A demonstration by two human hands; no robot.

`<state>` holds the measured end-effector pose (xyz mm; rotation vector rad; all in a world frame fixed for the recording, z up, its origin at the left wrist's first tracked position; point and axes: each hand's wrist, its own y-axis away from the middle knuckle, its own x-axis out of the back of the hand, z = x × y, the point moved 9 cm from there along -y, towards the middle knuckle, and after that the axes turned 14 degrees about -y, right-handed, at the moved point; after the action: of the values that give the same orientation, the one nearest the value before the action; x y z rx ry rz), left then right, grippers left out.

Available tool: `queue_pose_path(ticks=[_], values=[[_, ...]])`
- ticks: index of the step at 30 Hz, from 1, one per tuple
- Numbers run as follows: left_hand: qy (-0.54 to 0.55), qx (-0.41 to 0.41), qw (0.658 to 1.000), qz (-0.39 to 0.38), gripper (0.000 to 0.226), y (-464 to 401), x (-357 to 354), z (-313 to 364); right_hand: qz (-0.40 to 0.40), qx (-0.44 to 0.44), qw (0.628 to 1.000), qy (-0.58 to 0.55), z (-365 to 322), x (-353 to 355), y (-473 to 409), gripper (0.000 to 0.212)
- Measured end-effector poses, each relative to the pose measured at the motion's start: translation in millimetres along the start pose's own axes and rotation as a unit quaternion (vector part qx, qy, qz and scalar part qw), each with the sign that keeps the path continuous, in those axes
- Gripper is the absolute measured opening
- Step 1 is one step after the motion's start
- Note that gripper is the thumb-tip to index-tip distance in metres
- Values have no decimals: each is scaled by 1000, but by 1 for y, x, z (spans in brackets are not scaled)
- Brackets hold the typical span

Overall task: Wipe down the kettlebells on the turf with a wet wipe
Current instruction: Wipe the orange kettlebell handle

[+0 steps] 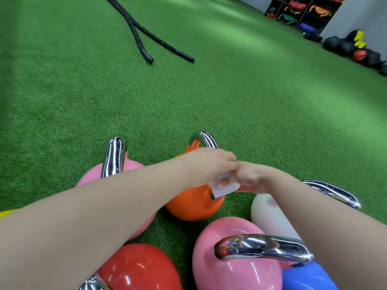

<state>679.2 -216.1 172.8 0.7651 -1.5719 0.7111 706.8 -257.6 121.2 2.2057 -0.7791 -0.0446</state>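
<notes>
Several kettlebells with chrome handles stand close together on the green turf (188, 97). Both my hands meet above the orange kettlebell (194, 206). My left hand (206, 164) and my right hand (251, 176) both pinch a white wet wipe (225, 190) between them, just over the orange bell's body. A pink kettlebell (125, 166) stands to the left, partly behind my left forearm. A red one (142, 268), a second pink one (230, 266), a white one (268, 214) and a blue one (305, 277) sit nearer me.
Two black battle rope ends (146, 38) lie on the turf far ahead. Dark medicine balls (356, 49) line the wall at the far right, beside a black shelf (303, 11) of gear. A yellow object (6, 212) shows at the left edge.
</notes>
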Motion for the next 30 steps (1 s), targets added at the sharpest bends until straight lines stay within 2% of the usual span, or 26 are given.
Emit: queue_pose_path(ticks=[1, 4, 7, 10, 13, 15, 19, 20, 24, 27, 30], values=[[-19, -18, 1000, 2, 33, -5, 11, -3, 10, -27, 999, 16, 4, 4, 3, 48], [-169, -72, 983, -16, 25, -17, 22, 3, 50, -87, 993, 56, 20, 22, 9, 73], [-268, -97, 958, -35, 19, -24, 5, 14, 56, -106, 990, 77, 29, 31, 13, 70], [-242, -71, 967, -33, 23, -26, 2, 6, 81, -86, 990, 78, 26, 38, 10, 66], [-229, -41, 972, -28, 24, -29, 2, -3, 119, -21, 991, 51, 12, 38, 5, 58], [-215, -1, 976, -30, 26, -28, 5, -19, 125, 29, 992, 2, 2, 32, 2, 55], [-173, 95, 978, -70, 28, -25, 2, -51, 105, 97, 989, -35, -20, 6, -1, 61], [-168, 114, 976, -79, 27, -25, 2, -58, 124, 102, 987, -29, -22, 2, -3, 59], [-146, 168, 972, -78, 26, -24, 1, -77, 309, 77, 945, 72, -21, 11, 7, 37], [-155, 157, 973, -65, 25, -26, -1, -78, 327, 88, 935, 103, -22, 13, 7, 22], [-166, 152, 972, -63, 26, -27, -2, -79, 318, 98, 932, 143, -26, 16, 10, 21]])
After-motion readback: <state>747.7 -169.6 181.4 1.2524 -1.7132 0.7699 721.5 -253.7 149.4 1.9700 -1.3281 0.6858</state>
